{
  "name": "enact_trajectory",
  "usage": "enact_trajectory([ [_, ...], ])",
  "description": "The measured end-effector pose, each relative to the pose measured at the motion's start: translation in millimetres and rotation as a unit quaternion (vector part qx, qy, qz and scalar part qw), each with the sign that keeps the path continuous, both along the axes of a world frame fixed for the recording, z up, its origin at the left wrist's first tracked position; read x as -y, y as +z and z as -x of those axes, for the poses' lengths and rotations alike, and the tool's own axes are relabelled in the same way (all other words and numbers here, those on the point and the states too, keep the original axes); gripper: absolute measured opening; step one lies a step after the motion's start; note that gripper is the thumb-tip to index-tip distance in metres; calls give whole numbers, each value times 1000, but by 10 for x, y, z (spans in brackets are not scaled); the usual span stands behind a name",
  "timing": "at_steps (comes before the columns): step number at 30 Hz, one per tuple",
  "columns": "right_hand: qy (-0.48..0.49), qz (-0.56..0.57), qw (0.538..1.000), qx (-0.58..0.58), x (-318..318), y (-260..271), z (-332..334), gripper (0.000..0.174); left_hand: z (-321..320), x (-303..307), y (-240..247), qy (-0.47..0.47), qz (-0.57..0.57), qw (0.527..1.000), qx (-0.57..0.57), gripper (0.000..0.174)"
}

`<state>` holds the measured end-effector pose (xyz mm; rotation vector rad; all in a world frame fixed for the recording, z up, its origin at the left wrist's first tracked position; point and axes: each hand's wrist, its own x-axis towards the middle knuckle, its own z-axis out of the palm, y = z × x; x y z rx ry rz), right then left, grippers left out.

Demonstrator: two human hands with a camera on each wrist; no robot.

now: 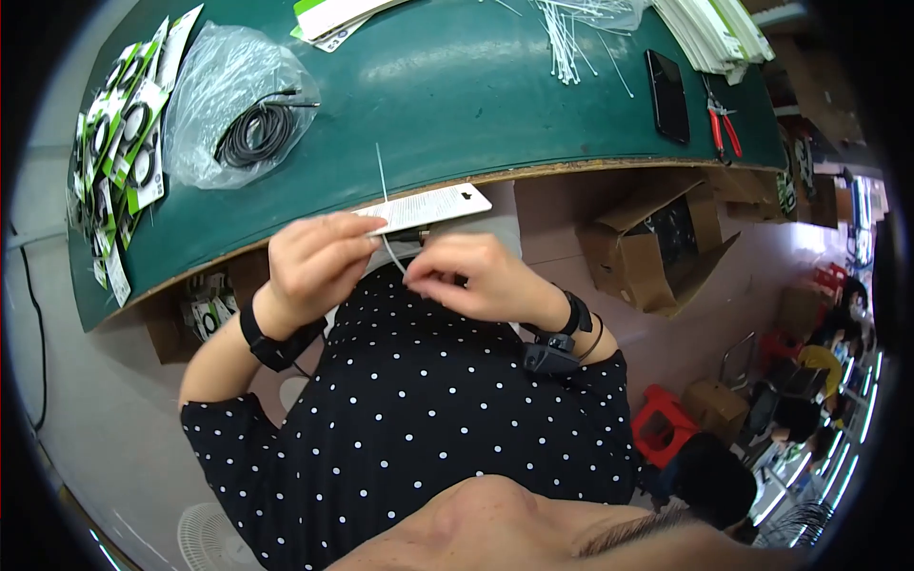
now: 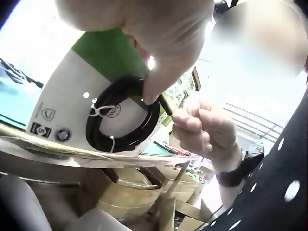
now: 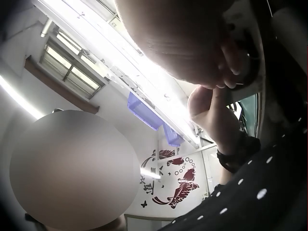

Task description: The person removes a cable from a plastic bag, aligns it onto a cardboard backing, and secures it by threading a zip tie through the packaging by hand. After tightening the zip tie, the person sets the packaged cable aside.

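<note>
The left hand (image 1: 314, 265) pinches the card (image 1: 436, 208) at its nine o'clock; at five o'clock, the right hand (image 1: 486, 276) pinches the white tie (image 1: 382, 173). Pressing the black coil (image 2: 95, 132) flat underneath should help the tie draw snug evenly.

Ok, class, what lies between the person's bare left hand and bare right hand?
In the head view, the curved lower part of a thin white strip lies between the left hand and right hand, below the white printed card.
</note>
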<state>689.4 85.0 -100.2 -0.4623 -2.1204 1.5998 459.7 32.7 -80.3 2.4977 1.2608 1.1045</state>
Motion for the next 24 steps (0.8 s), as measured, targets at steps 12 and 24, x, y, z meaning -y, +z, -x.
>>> enact_trajectory([
  [12, -109, 60, 991, -53, -136, -220, 157, 8, -80, 17, -155, 165, 632, 611, 447, 16],
  [24, -143, -185, 972, -35, -82, -234, 189, 13, -48, 53, -334, 132, 664, 546, 493, 19],
])
